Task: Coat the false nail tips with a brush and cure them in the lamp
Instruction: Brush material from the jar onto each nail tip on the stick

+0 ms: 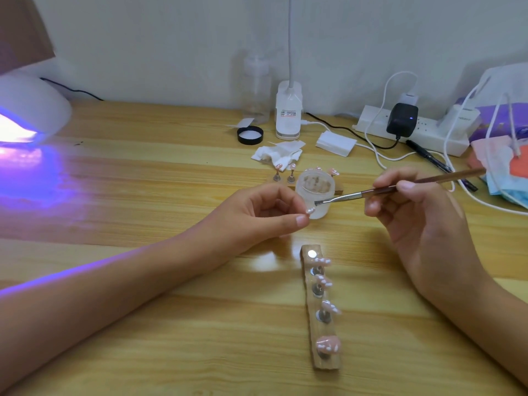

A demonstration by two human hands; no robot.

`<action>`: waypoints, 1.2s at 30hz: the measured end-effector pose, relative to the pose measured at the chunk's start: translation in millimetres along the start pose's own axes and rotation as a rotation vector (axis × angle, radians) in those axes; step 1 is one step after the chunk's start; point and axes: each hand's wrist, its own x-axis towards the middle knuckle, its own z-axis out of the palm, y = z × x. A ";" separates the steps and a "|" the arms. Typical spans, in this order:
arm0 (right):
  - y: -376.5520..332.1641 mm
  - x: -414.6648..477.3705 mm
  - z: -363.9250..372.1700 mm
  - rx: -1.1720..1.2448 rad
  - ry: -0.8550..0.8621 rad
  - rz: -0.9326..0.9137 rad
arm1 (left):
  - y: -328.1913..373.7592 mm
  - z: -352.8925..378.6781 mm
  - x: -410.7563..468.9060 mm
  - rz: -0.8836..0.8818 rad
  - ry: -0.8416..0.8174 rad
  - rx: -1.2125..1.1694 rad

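Pinches a false nail tip (310, 210) in the left hand (265, 215), before the frosted jar (314, 184), just left of the bristles of the brush (377, 190) gripped pen-like in the right hand (414, 215), handle slanting rightward.

My left forearm (114, 290) reaches in from the lower left with the wrist straight. My left hand (257, 215) has its fingers curled, thumb and forefinger pinching a nail tip (311, 210) that shows just past the thumb. My right forearm (485, 324) enters from the lower right, palm turned toward the left hand. My right hand (414, 212) grips a brush (377, 191) between thumb and fingertips, bristles just beside the left fingertips. The hands are near each other but apart.
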 end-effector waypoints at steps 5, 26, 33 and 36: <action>-0.5 -0.9 1.0 -0.006 -0.052 -0.008 | 1.5 1.2 -0.7 -0.009 -0.013 -0.001; 1.2 -2.5 1.2 -0.165 0.018 -0.032 | 1.8 -0.3 -1.6 0.028 -0.043 0.064; -1.3 0.5 -1.2 -0.031 0.026 -0.008 | 1.3 0.1 -2.5 0.021 -0.029 0.150; -1.2 -0.2 -0.1 -0.035 -0.017 0.003 | 1.9 -0.3 -3.1 0.018 -0.033 0.147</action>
